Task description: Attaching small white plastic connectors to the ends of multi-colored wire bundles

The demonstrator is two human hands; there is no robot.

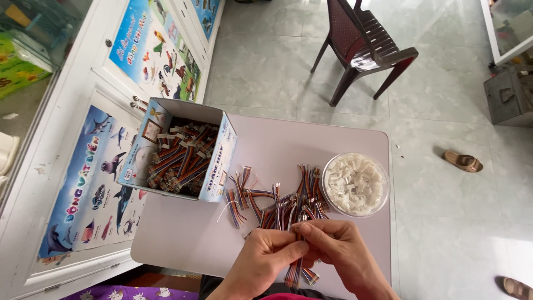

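1. Both hands are meeting at the table's near edge: my left hand (265, 256) & right hand (337, 248) are pinching one multicoloured ribbon cable (294, 271), fingers closed narrow, cable hanging down btwn them.
2. More loose cables (273, 200) are lying just beyond my fingers on the pale table (183, 233).
3. Round clear tub (355, 184) w/ white connectors is sitting to the right.
4. Open cardboard box (180, 151) of cables is standing to the left.
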